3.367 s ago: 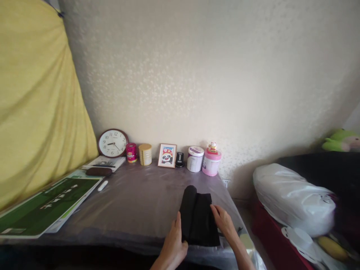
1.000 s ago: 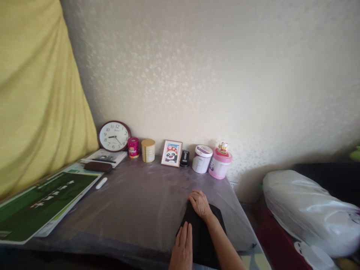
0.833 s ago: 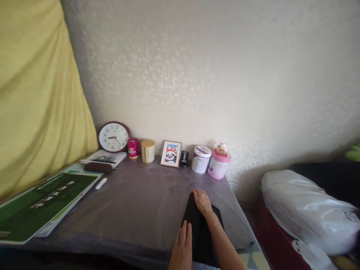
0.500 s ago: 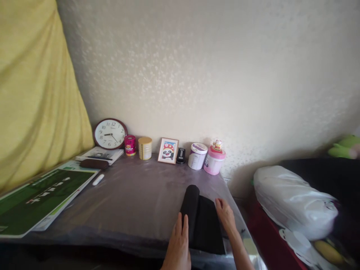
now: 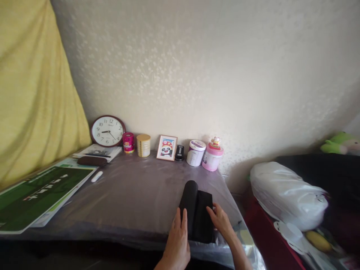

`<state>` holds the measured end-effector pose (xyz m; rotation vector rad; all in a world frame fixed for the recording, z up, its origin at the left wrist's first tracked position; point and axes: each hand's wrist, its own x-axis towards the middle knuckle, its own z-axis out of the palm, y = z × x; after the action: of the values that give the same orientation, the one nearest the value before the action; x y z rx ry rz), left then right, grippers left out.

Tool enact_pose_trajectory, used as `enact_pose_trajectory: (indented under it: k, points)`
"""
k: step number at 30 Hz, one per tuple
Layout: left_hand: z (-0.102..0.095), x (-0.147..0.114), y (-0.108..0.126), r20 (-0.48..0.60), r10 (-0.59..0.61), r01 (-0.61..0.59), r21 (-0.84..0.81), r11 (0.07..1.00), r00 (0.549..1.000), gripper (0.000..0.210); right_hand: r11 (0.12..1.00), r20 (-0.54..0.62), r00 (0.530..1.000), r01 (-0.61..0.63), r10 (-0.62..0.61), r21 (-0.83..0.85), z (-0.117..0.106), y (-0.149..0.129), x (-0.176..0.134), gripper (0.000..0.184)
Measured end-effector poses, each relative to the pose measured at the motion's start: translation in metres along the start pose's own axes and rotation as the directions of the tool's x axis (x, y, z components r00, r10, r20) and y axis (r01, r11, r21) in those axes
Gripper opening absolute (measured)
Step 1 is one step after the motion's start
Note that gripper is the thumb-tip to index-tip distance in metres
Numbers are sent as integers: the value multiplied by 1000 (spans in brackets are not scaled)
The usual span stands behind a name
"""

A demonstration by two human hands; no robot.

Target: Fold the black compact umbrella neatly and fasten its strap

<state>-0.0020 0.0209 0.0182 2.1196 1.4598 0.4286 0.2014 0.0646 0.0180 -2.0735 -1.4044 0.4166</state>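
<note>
A black sheet of soft, cloth-like material (image 5: 204, 217) lies at the right front of the table, its left side a thick roll (image 5: 189, 202) and its right side a narrower folded flap. Along the left side of the roll rests my left hand (image 5: 177, 238), its fingers straight and slightly apart. My right hand (image 5: 219, 219) is closed at the flap's right edge, thumb on top and the other fingers partly hidden. What kind of article the black material is, I cannot tell.
Along the wall stand a clock (image 5: 108, 131), a pink tin (image 5: 128, 143), a yellow-lidded can (image 5: 143, 145), a panda picture frame (image 5: 167, 148), a white tub (image 5: 196, 153) and a pink tub (image 5: 212, 157). Green boards (image 5: 42, 191) lie left. A white plastic bag (image 5: 287, 195) sits beyond the table's right edge.
My right hand has brought the flap's outer edge leftward, folding it over, so the black piece is narrower. My left hand stays at the roll. The view has shifted slightly.
</note>
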Motion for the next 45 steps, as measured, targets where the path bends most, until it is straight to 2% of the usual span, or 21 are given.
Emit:
enact_pose_trajectory:
  k: [3, 5, 9, 14, 16, 20, 25, 28, 33, 36, 38, 40, 42, 45]
  points:
    - [2, -1, -1, 2, 1, -2, 8, 1000, 1000, 83, 996, -3, 1000, 15, -15, 86, -1, -1, 4, 34]
    - [1, 0, -1, 4, -9, 9, 16, 1000, 1000, 83, 976, 18, 998, 47, -52, 214, -4, -8, 7, 34]
    - [-1, 3, 1, 13, -21, 21, 24, 999, 1000, 84, 854, 128, 985, 36, -119, 519, -8, -38, 10, 38]
    - [8, 7, -4, -1, -8, 8, 31, 1000, 1000, 87, 756, 175, 975, -12, -137, 655, 12, -77, 13, 38]
    - [14, 8, -6, -15, 5, -5, 39, 999, 1000, 88, 766, 162, 978, -2, -134, 643, 25, -84, 16, 37]
    - [16, 9, -9, -13, 20, -19, 69, 997, 1000, 83, 865, 110, 989, 26, -94, 501, 48, -87, 24, 37]
    - [6, 8, -4, 20, 28, -30, 82, 996, 999, 67, 923, 132, 989, 16, -72, 384, 55, -91, 27, 31]
    - [4, 8, -7, -1, 23, -23, 89, 996, 1000, 68, 945, 175, 983, -1, -59, 328, 57, -94, 25, 29]
    - [15, 4, -31, -120, 138, -138, 14, 990, 983, 70, 962, 256, 964, -4, -69, 273, 59, -99, 21, 27]
    - [13, 0, -41, -245, 157, -156, 22, 987, 957, 51, 964, 312, 943, 31, -115, 264, 56, -103, 17, 19]
    - [6, 0, -36, -303, 178, -174, 40, 984, 936, 38, 963, 321, 933, 80, -163, 256, 53, -107, 14, 16]
    - [-4, 1, -27, -269, 254, -248, 56, 967, 929, 36, 965, 306, 929, 146, -209, 216, 50, -110, 12, 17]
    - [-10, 5, -18, -227, 284, -276, 67, 959, 932, 46, 964, 289, 925, 205, -247, 168, 48, -113, 11, 18]
    - [-8, 11, -14, -155, 241, -237, 46, 970, 958, 63, 958, 286, 915, 258, -283, 122, 46, -116, 9, 19]
